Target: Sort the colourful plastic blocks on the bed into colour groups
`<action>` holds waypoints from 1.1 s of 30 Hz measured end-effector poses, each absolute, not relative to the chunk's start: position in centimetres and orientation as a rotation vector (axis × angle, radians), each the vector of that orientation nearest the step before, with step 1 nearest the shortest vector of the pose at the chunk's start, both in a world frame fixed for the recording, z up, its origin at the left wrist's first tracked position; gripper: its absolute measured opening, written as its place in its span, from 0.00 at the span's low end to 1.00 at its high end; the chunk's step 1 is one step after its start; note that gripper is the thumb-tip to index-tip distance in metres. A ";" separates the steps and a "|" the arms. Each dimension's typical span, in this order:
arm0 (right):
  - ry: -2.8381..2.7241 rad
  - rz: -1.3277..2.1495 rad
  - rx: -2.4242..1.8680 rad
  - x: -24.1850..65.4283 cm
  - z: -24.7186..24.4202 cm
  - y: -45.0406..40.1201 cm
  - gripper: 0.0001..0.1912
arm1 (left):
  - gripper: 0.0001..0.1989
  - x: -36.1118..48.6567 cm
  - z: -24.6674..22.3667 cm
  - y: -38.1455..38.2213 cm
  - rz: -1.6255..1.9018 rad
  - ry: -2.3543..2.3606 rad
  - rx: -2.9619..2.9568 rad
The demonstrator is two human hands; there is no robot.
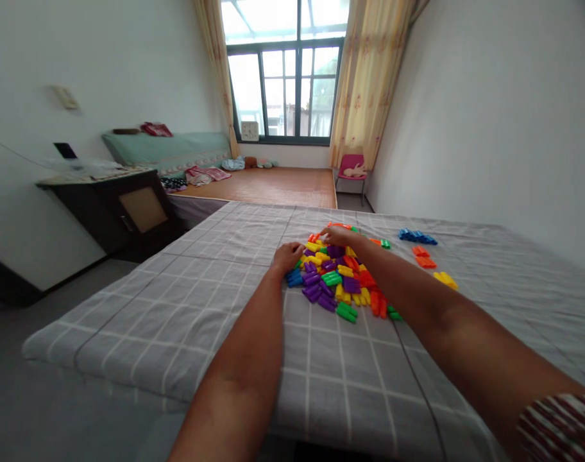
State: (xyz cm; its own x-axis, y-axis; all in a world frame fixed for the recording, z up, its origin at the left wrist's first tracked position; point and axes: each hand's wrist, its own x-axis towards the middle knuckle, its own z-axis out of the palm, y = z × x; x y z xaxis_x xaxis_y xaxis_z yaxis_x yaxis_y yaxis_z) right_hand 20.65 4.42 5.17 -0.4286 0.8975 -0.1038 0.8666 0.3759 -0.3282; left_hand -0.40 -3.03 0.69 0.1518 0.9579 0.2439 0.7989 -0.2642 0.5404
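A heap of colourful plastic building blocks (330, 279) lies on the grey checked cloth, with purple, yellow, green, orange and blue pieces mixed together. My left hand (287, 257) rests at the heap's left edge with its fingers curled inward; whatever is under them is hidden. Near it is a blue block (294, 278). Across the far side of the heap reaches my right hand (339, 237), its fingers stretched out and bent downward close to some small orange blocks (313, 238). My right forearm covers part of the heap's right side.
Right of the heap lie separate groups: blue blocks (417, 237), orange blocks (424, 257) and yellow blocks (445, 280). The checked cloth (177, 289) covers a wide bed-like surface. Beyond are a wooden bed (283, 186), a dark cabinet (129, 208) and a pink chair (352, 162).
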 end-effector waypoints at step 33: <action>-1.544 1.013 -2.081 54.6 3.7 -12.2 0.29 | 0.23 -1.2 0.7 -1.7 0.761 1.691 2.236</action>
